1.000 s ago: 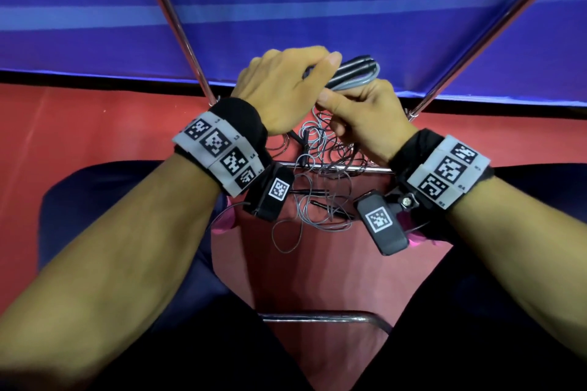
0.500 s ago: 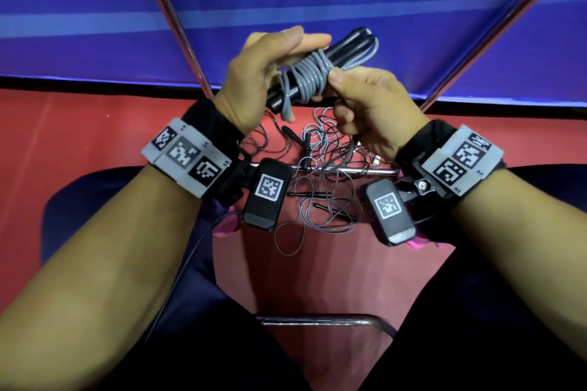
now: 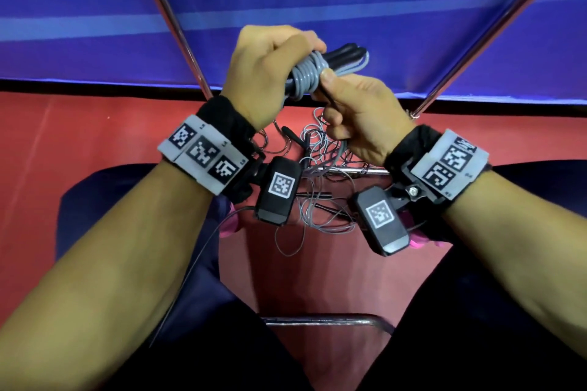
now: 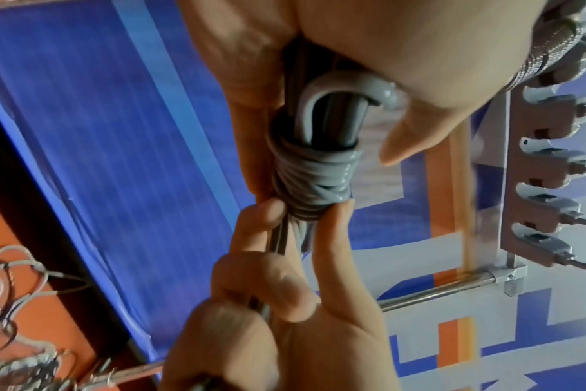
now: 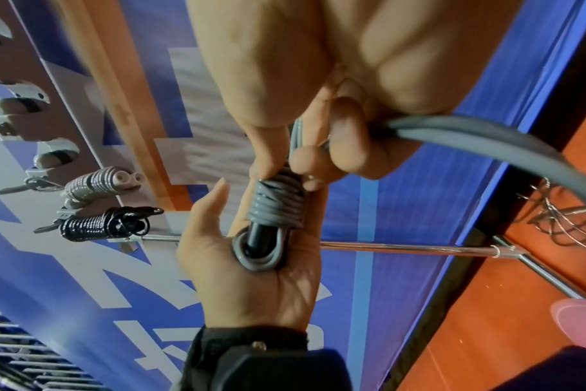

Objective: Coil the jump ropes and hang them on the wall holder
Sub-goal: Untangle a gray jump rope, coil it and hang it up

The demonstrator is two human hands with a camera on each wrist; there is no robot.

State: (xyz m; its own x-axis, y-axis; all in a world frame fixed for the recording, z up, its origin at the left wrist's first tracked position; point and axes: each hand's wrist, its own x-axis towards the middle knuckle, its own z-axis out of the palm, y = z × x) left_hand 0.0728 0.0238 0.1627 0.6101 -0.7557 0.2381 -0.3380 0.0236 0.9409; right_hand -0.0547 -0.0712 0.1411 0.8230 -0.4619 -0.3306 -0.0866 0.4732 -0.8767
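The left hand (image 3: 263, 73) grips the folded grey jump rope (image 3: 309, 76), with its fingers curled round the looped end. The right hand (image 3: 359, 124) pinches the last wrap between thumb and forefinger, and the free cord runs through its curled fingers. The bundle is held in the air ahead of the person. Loose ropes (image 3: 320, 149) lie tangled on the red floor below. The wall holder (image 4: 519, 172) on the far wall carries a grey coil (image 5: 91, 182) and a black coil (image 5: 101, 224).
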